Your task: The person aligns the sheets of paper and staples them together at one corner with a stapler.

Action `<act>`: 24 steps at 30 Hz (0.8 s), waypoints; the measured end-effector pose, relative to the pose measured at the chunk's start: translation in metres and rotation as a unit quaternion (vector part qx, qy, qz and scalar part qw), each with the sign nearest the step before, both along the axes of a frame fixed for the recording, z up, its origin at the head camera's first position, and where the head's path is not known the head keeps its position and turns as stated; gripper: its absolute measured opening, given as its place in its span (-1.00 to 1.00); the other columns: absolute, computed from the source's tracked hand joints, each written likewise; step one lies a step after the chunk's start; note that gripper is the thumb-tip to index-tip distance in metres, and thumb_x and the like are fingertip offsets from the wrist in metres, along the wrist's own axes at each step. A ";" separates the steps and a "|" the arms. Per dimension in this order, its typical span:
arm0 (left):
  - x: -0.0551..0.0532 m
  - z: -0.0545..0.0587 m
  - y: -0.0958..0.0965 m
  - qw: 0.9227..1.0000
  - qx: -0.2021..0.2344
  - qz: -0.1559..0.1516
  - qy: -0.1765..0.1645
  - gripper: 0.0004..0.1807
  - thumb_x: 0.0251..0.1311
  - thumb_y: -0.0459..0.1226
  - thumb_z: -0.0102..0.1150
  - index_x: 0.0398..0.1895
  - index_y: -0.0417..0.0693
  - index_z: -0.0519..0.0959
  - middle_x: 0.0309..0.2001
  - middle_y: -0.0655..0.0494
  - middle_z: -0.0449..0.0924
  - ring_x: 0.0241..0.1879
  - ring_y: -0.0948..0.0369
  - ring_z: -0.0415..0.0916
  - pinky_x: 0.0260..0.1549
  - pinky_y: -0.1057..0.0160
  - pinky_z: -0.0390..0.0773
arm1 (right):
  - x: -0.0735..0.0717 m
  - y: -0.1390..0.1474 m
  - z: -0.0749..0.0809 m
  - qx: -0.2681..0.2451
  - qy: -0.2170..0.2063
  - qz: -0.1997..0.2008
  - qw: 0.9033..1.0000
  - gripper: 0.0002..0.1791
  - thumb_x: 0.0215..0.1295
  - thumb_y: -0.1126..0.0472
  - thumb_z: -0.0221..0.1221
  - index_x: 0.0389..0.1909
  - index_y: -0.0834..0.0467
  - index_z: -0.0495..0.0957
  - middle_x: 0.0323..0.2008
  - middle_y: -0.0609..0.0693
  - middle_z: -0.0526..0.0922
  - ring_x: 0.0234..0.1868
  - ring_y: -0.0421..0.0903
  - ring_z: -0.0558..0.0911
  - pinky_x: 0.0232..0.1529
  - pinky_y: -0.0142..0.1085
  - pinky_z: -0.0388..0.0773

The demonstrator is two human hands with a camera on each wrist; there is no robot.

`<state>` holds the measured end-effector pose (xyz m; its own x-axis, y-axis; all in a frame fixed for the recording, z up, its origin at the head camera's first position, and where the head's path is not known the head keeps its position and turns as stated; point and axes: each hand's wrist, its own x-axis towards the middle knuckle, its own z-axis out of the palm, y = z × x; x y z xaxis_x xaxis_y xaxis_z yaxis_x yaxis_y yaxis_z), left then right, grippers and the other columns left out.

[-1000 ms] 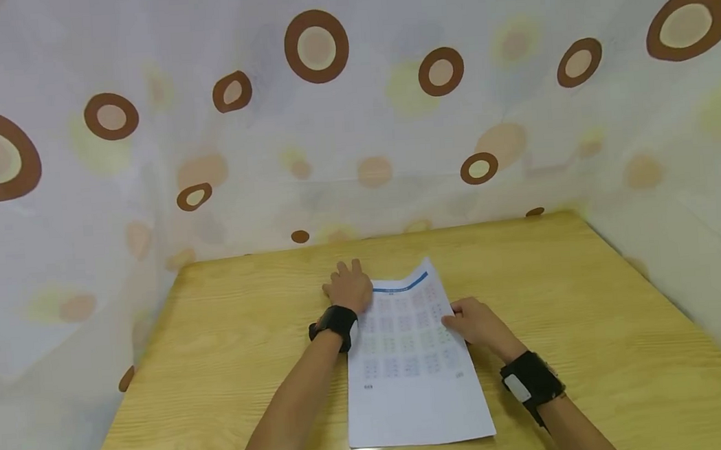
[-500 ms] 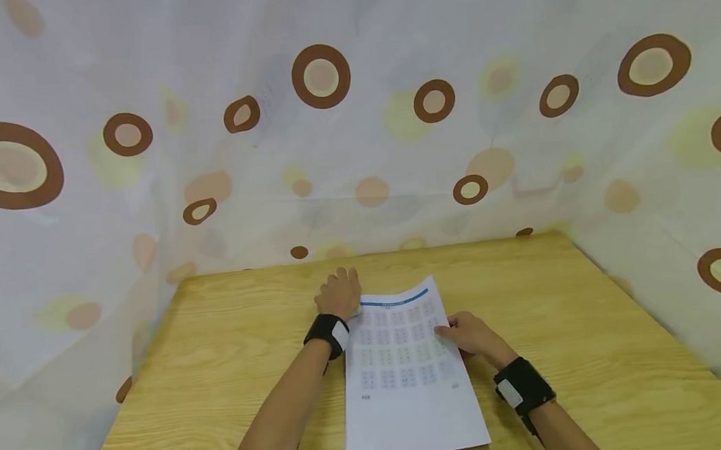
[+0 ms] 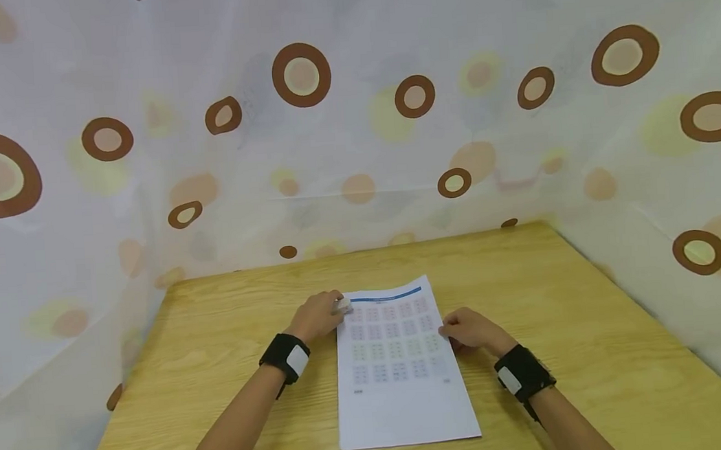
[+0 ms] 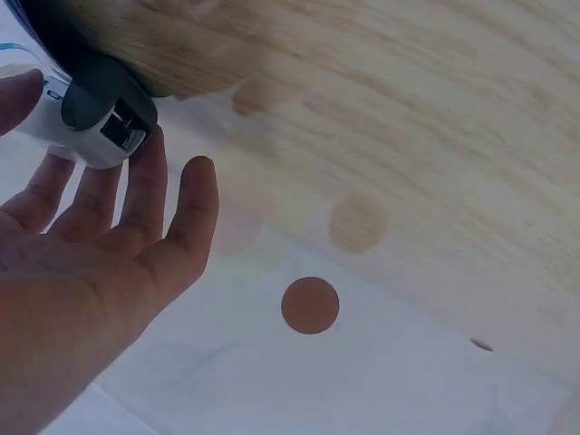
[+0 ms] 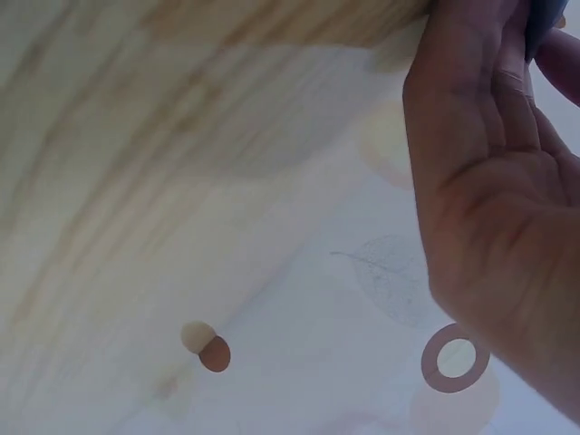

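The left hand (image 3: 316, 315) gripped a small white stapler (image 4: 91, 122) at the sheet's (image 3: 400, 374) top-left corner; the right hand (image 3: 469, 330), fingers curled, pinched its right edge on the counter (image 3: 556, 289).

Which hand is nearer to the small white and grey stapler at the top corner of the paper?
The left hand. It holds the stapler at the paper's top left corner. The right hand rests on the paper's right edge, apart from it.

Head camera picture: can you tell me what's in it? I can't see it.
A printed sheet of paper lies on a wooden table. The left hand holds a small white thing at its top corner; the right hand touches its right edge.
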<state>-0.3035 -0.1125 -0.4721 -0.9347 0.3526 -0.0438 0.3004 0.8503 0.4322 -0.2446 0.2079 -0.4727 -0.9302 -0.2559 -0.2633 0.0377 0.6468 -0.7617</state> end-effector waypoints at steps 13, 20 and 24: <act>-0.004 -0.001 -0.011 1.000 -0.002 0.007 0.018 -0.60 0.33 -0.31 0.17 0.21 -0.20 0.46 0.02 -0.09 0.56 -0.17 0.08 0.46 -0.19 0.09 0.47 | -0.017 0.002 -0.005 0.005 -0.032 -0.030 0.999 -0.73 0.44 0.26 0.09 -0.40 0.29 0.65 -0.52 0.02 0.61 -0.54 -0.11 0.57 -0.47 -0.30 0.56; -0.003 -0.006 -0.019 1.000 0.000 0.006 0.018 -0.64 0.35 -0.29 0.16 0.18 -0.17 0.49 -0.04 -0.04 0.57 -0.20 0.10 0.44 -0.22 0.13 0.44 | -0.015 -0.001 -0.007 0.021 -0.025 -0.016 0.999 -0.68 0.47 0.28 0.06 -0.53 0.24 0.54 -0.55 0.01 0.58 -0.54 -0.13 0.55 -0.49 -0.31 0.54; -0.001 -0.007 -0.026 1.000 0.003 0.013 0.016 -0.63 0.36 -0.28 0.17 0.19 -0.16 0.50 -0.01 -0.05 0.59 -0.19 0.10 0.45 -0.17 0.10 0.46 | -0.013 -0.002 -0.008 0.024 -0.023 -0.017 0.999 -0.67 0.48 0.28 0.06 -0.54 0.23 0.53 -0.55 0.01 0.57 -0.53 -0.13 0.55 -0.48 -0.31 0.54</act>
